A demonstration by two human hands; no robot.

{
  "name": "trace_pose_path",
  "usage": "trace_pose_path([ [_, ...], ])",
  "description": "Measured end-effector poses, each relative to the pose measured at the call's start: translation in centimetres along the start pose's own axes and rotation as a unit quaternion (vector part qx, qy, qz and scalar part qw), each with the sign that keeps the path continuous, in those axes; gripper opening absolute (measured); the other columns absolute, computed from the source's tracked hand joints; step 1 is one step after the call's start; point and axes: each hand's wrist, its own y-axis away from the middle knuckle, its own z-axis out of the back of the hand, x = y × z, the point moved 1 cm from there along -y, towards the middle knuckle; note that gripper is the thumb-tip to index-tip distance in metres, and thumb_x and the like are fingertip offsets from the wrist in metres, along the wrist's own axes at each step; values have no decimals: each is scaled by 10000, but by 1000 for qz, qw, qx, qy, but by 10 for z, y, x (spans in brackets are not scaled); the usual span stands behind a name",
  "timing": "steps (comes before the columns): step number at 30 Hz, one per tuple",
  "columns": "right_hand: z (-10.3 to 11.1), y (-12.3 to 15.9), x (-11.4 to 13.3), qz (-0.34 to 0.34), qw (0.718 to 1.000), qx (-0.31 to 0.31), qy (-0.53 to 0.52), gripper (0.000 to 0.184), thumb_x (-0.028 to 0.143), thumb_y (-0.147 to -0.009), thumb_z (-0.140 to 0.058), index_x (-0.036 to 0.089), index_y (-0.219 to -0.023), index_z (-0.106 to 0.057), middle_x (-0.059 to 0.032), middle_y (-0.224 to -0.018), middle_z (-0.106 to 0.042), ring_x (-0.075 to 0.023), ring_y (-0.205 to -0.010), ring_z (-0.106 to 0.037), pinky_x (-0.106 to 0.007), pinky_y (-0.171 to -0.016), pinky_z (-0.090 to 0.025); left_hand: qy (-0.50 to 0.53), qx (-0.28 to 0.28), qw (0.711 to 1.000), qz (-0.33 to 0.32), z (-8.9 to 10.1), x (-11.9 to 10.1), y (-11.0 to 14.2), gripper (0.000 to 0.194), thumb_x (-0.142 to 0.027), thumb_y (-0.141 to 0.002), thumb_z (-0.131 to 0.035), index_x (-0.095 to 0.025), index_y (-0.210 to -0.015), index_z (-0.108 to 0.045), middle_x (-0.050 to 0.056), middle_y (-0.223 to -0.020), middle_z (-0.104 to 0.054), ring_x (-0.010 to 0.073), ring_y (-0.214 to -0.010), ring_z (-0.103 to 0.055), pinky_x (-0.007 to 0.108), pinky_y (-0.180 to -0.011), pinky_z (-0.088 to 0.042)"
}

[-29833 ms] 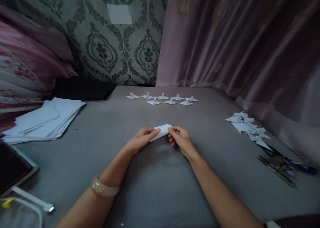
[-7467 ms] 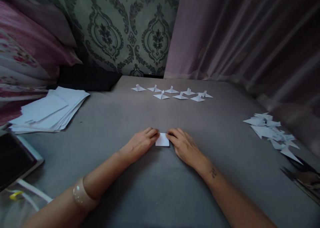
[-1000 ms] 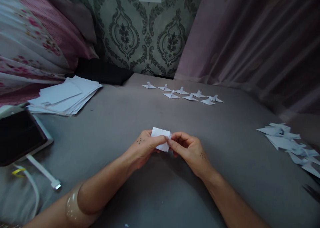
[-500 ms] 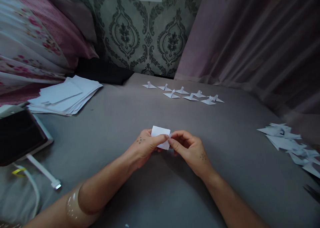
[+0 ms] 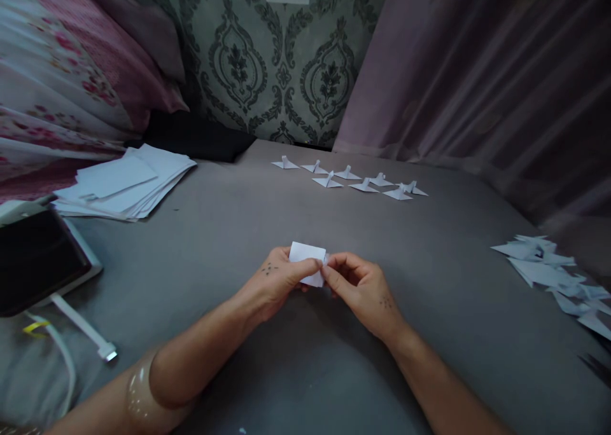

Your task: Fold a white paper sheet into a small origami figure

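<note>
A small folded piece of white paper (image 5: 305, 252) is held between both hands above the grey surface, in the middle of the head view. My left hand (image 5: 281, 271) is closed on its left side, thumb lying across the front and the other fingers mostly hidden behind. At the paper's right edge, my right hand (image 5: 357, 281) pinches with thumb and forefinger. The fingers cover the pinched edge, so its folds cannot be made out.
Several folded paper birds (image 5: 365, 185) stand in rows at the back of the grey surface (image 5: 229, 212). More folded paper shapes (image 5: 539, 257) lie heaped at right. On the left are a stack of white sheets (image 5: 124, 177), a dark-screened device (image 5: 41, 257) and a white cable (image 5: 86, 327).
Both hands keep their hold on the folded paper. The paper has shifted very slightly, and the right fingers have moved a little at its edge.
</note>
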Motion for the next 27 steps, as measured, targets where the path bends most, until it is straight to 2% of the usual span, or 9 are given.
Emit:
trace_pose_path([
  [5,-1,1,3,86,993,-14,75,114,295,-827,-601,187,-791,-603,17,-714,-575,-99,-651,-541,-221,-623,-439,14,-6,1000,1,0,3,-2,126,-214,-615,-681,-129,-653,-595,-18,-567,-546,85,-504,-495,191,-451,-363],
  [7,0,1,3,70,995,-18,72,132,318,-828,-601,189,-805,-608,16,-708,-583,-99,-631,-539,-221,-601,-443,25,-9,1000,0,0,3,-2,143,-222,-617,-694,-127,-665,-598,-12,-579,-554,90,-514,-505,195,-462,-370],
  [11,2,1,2,-13,1000,1,4,206,378,-813,-614,178,-861,-618,13,-682,-602,-90,-566,-525,-215,-538,-452,37,-15,999,1,0,-1,-1,174,-232,-625,-710,-112,-720,-626,16,-625,-591,106,-552,-540,200,-484,-380],
  [14,1,1,3,-36,999,5,-11,221,385,-787,-643,168,-823,-623,13,-664,-598,-86,-565,-527,-204,-526,-453,39,-3,999,0,0,-3,0,159,-225,-638,-702,-110,-721,-631,13,-631,-590,100,-558,-543,193,-485,-383],
  [20,2,-1,4,-43,999,-16,-22,245,404,-759,-668,166,-781,-616,22,-623,-591,-76,-524,-508,-196,-497,-443,24,33,999,5,2,-1,1,143,-214,-663,-690,-105,-738,-635,8,-632,-589,73,-519,-515,187,-493,-391],
  [27,2,-2,0,-35,999,-12,-25,262,426,-761,-665,173,-813,-618,9,-656,-603,-93,-550,-529,-214,-506,-453,33,37,999,5,3,2,0,132,-214,-665,-685,-110,-725,-631,6,-620,-586,68,-509,-503,186,-498,-382],
])
